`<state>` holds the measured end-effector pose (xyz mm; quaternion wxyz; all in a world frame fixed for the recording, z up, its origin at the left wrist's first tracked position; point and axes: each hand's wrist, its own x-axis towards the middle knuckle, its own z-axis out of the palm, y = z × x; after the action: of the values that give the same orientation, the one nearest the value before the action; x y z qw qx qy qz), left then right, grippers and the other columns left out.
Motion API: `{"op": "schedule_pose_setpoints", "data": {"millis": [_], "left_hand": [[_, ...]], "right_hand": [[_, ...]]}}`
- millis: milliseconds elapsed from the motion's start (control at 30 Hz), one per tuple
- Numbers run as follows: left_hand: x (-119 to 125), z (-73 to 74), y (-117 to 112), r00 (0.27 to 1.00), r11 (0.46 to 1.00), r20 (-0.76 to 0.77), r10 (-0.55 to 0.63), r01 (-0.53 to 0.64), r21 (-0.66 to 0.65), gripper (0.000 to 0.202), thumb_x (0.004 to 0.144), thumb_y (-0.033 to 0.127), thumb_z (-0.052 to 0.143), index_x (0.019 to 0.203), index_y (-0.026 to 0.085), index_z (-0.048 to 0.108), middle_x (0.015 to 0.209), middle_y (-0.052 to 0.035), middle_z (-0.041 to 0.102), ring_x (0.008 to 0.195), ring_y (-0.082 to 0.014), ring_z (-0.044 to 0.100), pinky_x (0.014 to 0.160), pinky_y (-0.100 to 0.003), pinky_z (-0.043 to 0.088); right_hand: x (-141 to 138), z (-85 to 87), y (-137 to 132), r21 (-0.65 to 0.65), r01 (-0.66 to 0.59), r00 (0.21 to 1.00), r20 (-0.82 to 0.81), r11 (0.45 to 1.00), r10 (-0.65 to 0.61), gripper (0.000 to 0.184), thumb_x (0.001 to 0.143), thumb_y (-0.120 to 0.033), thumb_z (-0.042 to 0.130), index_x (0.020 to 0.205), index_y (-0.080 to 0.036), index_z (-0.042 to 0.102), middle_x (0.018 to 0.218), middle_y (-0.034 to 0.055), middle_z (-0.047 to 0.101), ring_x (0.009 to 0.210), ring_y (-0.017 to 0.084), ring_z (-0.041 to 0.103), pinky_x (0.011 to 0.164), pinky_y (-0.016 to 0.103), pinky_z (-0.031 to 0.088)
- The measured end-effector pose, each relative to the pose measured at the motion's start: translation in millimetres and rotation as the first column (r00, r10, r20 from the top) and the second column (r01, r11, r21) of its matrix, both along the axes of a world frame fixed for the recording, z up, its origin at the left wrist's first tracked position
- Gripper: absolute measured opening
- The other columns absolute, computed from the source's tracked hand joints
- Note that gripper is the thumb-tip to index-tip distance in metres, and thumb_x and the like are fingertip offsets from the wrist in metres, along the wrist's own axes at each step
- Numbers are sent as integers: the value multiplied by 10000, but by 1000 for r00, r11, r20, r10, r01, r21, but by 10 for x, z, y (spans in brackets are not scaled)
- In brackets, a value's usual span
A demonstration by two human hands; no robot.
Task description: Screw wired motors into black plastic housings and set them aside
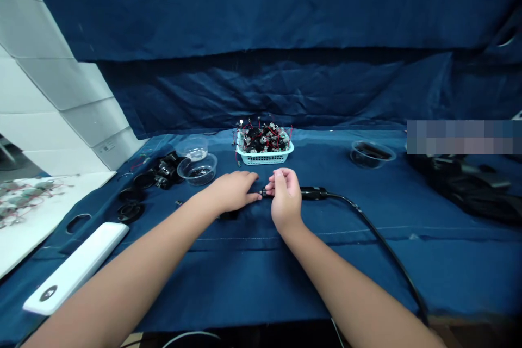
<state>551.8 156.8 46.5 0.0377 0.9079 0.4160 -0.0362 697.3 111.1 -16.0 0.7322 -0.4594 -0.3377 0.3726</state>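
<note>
My right hand [285,196] is closed around a black corded tool [313,193] that lies on the blue cloth, its cable [379,239] trailing off to the right and toward me. My left hand [234,190] lies beside it with fingers together, its fingertips pinching a small dark part [266,193] at the tool's tip. Another dark piece [228,215] lies partly hidden under my left wrist.
A light blue basket [265,157] of small wired parts stands behind the hands. Clear plastic bowls [198,168] and black round parts [130,211] sit at the left, another bowl [372,155] and dark gear [468,190] at the right. A white flat device [77,266] lies front left.
</note>
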Motion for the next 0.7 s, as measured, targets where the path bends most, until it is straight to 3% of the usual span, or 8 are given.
{"op": "schedule_pose_setpoints", "data": {"millis": [167,267,400,467,567,700], "left_hand": [[499,-265,137,997,997,5,-71,70,29,497,997,523,590,1393,224,613,1280,-142,726,1138,-328,704,883,-399,548],[608,-442,103,996,993,32,-88,86,79,448,982,517,623,1321,227,665,1262,-137,715,1180,-338,673,958,-456,529],[640,-593,14,991,982,94,-92,75,172,407,987,486,632,1269,197,683,1225,-160,700,1190,-362,636,1057,-559,455],[641,-618,-35,986,973,120,-118,90,214,339,998,438,624,1201,176,697,1185,-159,704,1182,-358,624,1122,-610,388],[629,-590,-135,971,953,161,-176,128,274,284,1016,368,598,1184,155,685,1177,-154,702,1179,-346,606,1207,-666,265],[608,-468,-335,949,930,208,-237,160,331,307,1039,380,564,1241,168,654,1178,-128,703,1157,-332,606,1225,-714,216]], "right_hand": [[371,81,-16,-163,-51,943,-333,985,-6,184,972,-398,564,964,-216,580,830,-3,646,636,114,619,607,238,555],[630,43,-332,-279,-176,880,-475,944,23,113,923,-285,607,931,-174,621,884,89,714,698,159,702,642,285,627],[821,-59,-782,-360,-215,834,-552,908,-22,137,875,-175,639,1005,-134,653,1121,236,750,997,278,789,790,363,689],[845,-98,-857,-365,-201,814,-578,909,-52,151,876,-158,627,1023,-130,649,1169,259,739,1089,305,778,856,389,689],[819,-113,-767,-346,-181,784,-616,921,-77,157,883,-191,642,1027,-131,653,1156,250,740,1076,300,782,832,369,696],[715,9,-505,-264,-148,735,-674,953,-73,73,912,-221,604,952,-170,637,1020,150,757,950,245,790,802,366,700]]}}
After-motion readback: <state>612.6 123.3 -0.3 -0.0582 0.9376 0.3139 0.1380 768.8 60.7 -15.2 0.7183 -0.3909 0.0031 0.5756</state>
